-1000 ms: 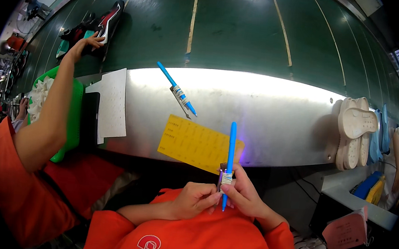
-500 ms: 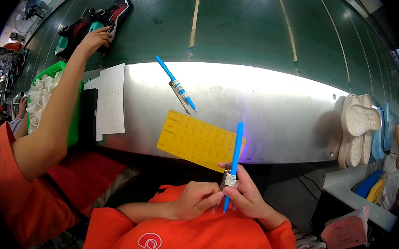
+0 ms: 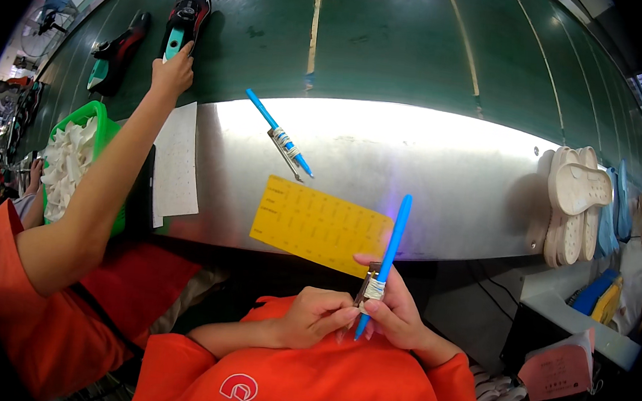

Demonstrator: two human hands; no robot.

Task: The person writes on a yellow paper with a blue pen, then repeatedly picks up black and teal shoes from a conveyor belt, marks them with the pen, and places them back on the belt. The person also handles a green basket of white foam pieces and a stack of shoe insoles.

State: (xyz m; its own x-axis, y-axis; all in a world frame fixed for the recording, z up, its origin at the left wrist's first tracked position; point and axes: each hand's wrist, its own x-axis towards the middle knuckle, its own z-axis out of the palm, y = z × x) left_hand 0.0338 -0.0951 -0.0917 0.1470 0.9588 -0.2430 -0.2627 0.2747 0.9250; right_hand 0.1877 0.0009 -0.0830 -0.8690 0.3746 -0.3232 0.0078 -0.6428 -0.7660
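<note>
Two hands on one bundle: a blue capped-looking slim plastic pen (image 3: 397, 233) with a narrow dark-silver metal strip (image 3: 364, 288) beside it, pale cord-like bands (image 3: 375, 289) wrapped round the pen's lower part. Landmark is the yellow printed rectangular card (image 3: 312, 222); the bundle sits off its near right corner, pen tilted, upper end leaning right. Right hand (image 3: 396, 316) is closed round the bundle, thumb by the bands. Left hand (image 3: 319, 317) is narrow, thumb and forefinger drawn in at the strip's lower end; can't tell whether it grips or only rests there. Second similar blue pen-and-metal bundle (image 3: 283, 142) lies beyond the card's far left corner, on the shiny grey metal shelf (image 3: 473, 190), nobody touching it. White paper sheet (image 3: 178, 163) is left of the card, cream perforated shoe soles (image 3: 571, 198) well right of it. Co-worker's hand (image 3: 174, 76), far left beyond the card, is on a black-and-red shoe (image 3: 189, 13). My read: step in hand is close fingertip work at the strip's lower end, unfinished. Next move calls for a steady right hold and a precise left pinch, without shifting the bands.
</note>
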